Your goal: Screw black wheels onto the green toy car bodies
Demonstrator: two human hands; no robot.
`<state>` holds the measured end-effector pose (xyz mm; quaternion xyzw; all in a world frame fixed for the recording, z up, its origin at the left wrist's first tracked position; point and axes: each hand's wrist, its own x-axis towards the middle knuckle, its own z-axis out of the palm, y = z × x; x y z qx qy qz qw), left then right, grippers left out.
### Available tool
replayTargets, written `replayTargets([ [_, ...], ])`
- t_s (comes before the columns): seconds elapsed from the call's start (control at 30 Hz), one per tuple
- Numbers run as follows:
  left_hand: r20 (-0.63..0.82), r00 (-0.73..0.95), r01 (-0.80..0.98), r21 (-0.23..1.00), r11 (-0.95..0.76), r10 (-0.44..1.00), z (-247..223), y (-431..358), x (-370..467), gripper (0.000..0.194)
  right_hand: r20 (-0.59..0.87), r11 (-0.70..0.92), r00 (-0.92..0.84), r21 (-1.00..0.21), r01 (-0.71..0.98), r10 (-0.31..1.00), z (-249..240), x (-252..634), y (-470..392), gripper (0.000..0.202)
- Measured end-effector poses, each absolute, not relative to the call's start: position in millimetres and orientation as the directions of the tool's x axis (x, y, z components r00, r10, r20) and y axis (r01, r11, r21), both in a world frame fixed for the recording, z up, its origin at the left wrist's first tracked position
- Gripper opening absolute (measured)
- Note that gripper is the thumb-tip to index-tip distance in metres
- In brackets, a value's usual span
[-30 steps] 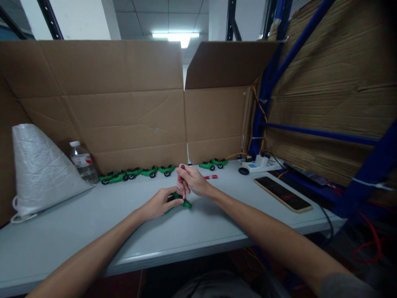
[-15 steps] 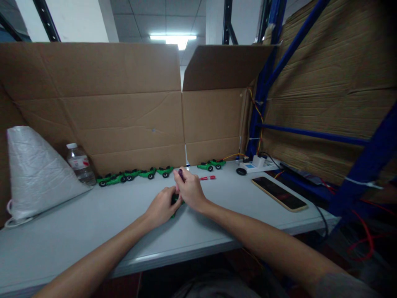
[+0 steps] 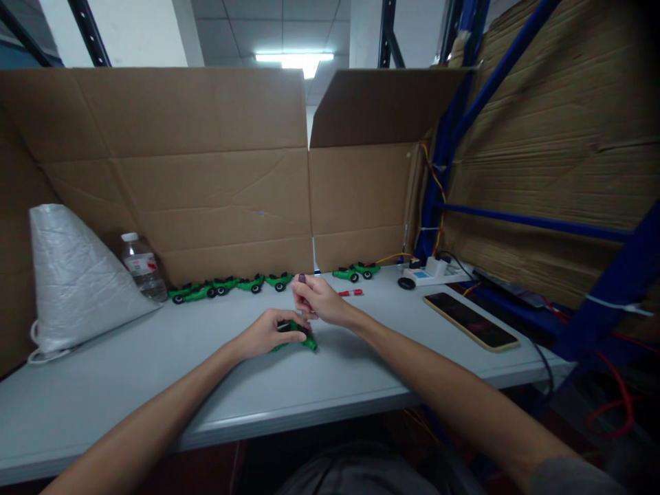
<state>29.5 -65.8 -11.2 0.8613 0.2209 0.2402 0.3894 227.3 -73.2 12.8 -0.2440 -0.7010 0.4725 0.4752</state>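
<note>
My left hand [image 3: 268, 333] is closed round a green toy car [image 3: 309, 342] near the middle of the white table; part of the car is hidden under the fingers. Just above and to the right of it, my right hand [image 3: 320, 300] grips a tool with a dark purple handle [image 3: 302, 278]. The tool's lower part is too small to make out. Behind my right hand lies a red screwdriver [image 3: 351, 293]. Several green toy cars [image 3: 251, 283] stand in a row along the back, with two more green cars [image 3: 365, 270] to the right.
At the left are a silvery bag [image 3: 77, 289] and a water bottle [image 3: 143, 268]. A phone [image 3: 469, 321], a power strip [image 3: 436, 273] and a black disc [image 3: 406, 283] lie at the right. Cardboard [image 3: 221, 185] walls the back; the table's front edge [image 3: 309, 416] is near me.
The green car now lies turned more sideways and shows more under my left hand. My right hand has lifted slightly off it with the tool. The view has shifted a little.
</note>
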Motion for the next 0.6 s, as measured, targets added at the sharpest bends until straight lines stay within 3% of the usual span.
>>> replayTargets([
  [0.2,0.252,0.768,0.234,0.745,-0.624,0.588,-11.8,-70.4,32.4,0.035,0.407,0.406,-0.454,-0.908,-0.105,0.793,15.0,229.1,-73.2,0.035],
  [0.4,0.282,0.736,0.312,0.665,-0.678,0.615,-10.0,-79.2,36.5,0.029,0.35,0.464,-0.433,-0.864,0.193,0.831,38.2,230.6,-89.5,0.053],
  [0.47,0.279,0.727,0.342,0.645,-0.683,0.628,-10.6,-80.8,36.9,0.03,0.406,0.559,-0.404,-0.719,0.412,0.82,55.5,236.1,-96.8,0.045],
  [0.53,0.28,0.71,0.372,0.629,-0.683,0.646,-11.4,-81.7,37.3,0.032,0.461,0.594,-0.395,-0.452,0.666,0.794,76.1,242.7,-103.3,0.036],
  [0.6,0.285,0.704,0.385,0.616,-0.687,0.651,-11.4,-82.5,37.8,0.033,0.373,0.561,-0.461,-0.23,0.795,0.805,96.0,247.4,-107.7,0.033],
])
